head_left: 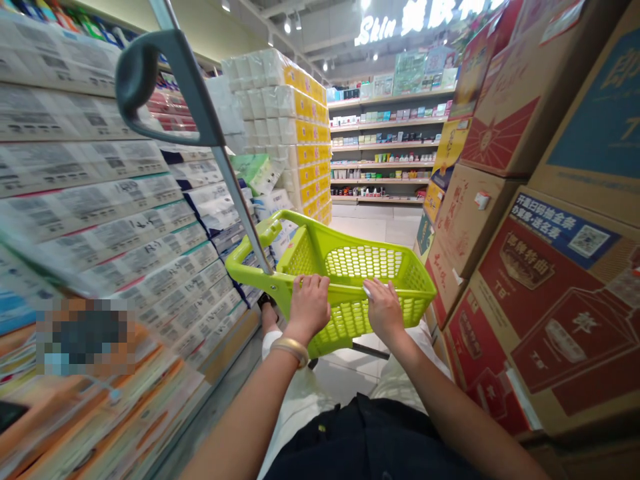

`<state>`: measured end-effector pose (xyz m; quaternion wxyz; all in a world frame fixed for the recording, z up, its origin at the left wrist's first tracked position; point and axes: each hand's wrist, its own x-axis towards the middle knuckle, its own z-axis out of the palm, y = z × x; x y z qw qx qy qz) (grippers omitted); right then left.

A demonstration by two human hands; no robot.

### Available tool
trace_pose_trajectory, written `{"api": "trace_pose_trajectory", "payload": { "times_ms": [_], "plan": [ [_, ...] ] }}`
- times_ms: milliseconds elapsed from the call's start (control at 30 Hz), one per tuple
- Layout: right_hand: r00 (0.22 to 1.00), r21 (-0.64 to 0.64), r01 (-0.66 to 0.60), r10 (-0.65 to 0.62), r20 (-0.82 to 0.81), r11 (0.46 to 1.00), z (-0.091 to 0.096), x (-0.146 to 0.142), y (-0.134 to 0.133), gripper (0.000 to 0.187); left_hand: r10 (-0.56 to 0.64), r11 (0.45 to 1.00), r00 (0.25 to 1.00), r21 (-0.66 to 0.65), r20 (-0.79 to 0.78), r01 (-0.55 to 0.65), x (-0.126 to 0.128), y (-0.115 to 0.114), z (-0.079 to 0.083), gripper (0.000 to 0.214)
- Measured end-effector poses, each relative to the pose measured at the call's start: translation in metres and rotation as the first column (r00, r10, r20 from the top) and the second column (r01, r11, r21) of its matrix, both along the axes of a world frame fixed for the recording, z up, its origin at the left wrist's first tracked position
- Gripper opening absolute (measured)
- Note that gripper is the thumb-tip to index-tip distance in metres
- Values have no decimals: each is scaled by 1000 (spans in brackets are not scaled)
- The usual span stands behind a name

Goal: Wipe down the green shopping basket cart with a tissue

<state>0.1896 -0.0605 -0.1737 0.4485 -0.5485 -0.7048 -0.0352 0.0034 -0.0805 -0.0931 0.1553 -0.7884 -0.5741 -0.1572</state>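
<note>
A lime-green plastic shopping basket (pixel 350 263) stands tilted in front of me in a store aisle, and it looks empty. My left hand (pixel 309 305) is closed over its near rim, a gold bangle on the wrist. My right hand (pixel 383 308) also grips the near rim, fingers curled over the edge. The basket's grey pull handle (pixel 165 87) on a metal rod rises up and to the left, with no hand on it.
Shelves of wrapped tissue packs (pixel 125 233) line the left. Stacked red and brown cardboard cartons (pixel 525 267) stand close on the right. A tower of toilet-paper packs (pixel 290 127) stands ahead, with toiletry shelves (pixel 385 147) behind. The tiled aisle floor (pixel 380 227) runs forward.
</note>
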Motion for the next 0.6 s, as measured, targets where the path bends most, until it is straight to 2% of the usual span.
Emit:
{"api": "trace_pose_trajectory", "payload": {
  "times_ms": [100, 200, 300, 467, 533, 600],
  "plan": [
    [996, 1, -85, 85, 29, 996, 8, -24, 0, 48, 31, 999, 999, 16, 12, -31, 12, 3, -5, 38],
    [991, -7, -129, 130, 46, 992, 13, -34, -1, 50, -78, 997, 997, -2, 12, 78, 18, 7, -12, 52],
    [992, -5, -109, 109, 64, 994, 8, -17, -2, 50, -155, 986, 988, -67, -2, 155, 18, 10, -18, 54],
    [996, -10, 86, -85, 27, 996, -6, 22, -1, 43, -132, 988, 991, -86, -5, 131, 17, 14, -21, 49],
    [995, -16, 102, -101, 26, 995, -7, 20, 1, 43, -105, 991, 994, -87, -6, 104, 18, 15, -21, 49],
    [998, -20, 28, -27, 48, 999, -4, 8, 3, 45, -100, 991, 995, -90, -11, 98, 18, 16, -21, 50]
  ]
}}
